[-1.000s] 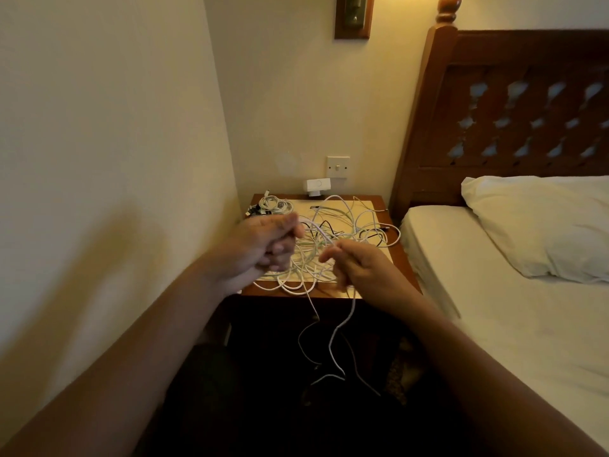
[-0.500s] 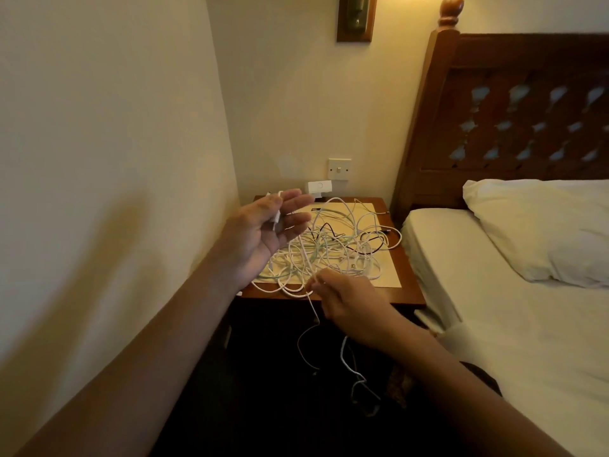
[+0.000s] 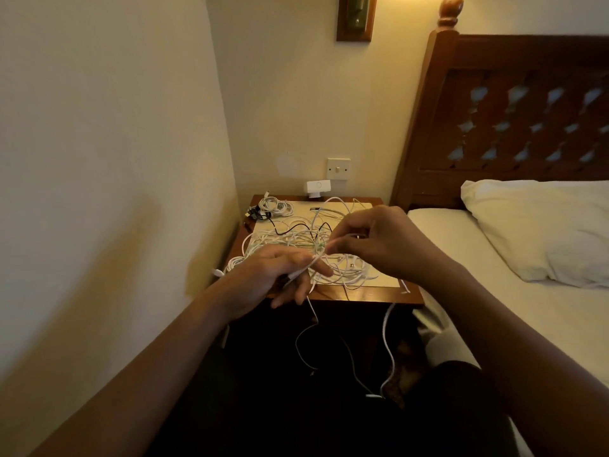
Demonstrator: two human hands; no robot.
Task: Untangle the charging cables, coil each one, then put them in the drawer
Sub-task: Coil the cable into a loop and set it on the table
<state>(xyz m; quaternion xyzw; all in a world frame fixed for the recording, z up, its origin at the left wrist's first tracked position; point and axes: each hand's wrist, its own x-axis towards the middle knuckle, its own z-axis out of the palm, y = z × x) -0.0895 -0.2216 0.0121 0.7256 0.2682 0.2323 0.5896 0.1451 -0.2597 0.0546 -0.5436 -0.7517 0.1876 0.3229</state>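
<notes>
**Fingertips [image 3: 333,247] pinch one white strand [image 3: 309,262] above the tangle [image 3: 296,239]**

Mid-frame, the right hand [image 3: 379,245] has thumb and forefinger pressed together on the strand, its other fingers loosely curled. The left hand [image 3: 280,282], just lower and to the left, holds the same strand's plug end between its fingers, and the rest point downward, a little spread. Behind both hands the tangle sprawls across the nightstand [image 3: 362,296], and loose ends [image 3: 389,341] hang over the front edge into the dark. Coiled cables [image 3: 275,206] sit at the stand's far left corner, so some of the job looks done. No drawer shows from where I stand.

To do this step well, I'd keep hold of the plug end and walk it back through each loop by hand rather than tug it. A hard pull would likely tighten the knots and drag the pile toward the edge.
</notes>
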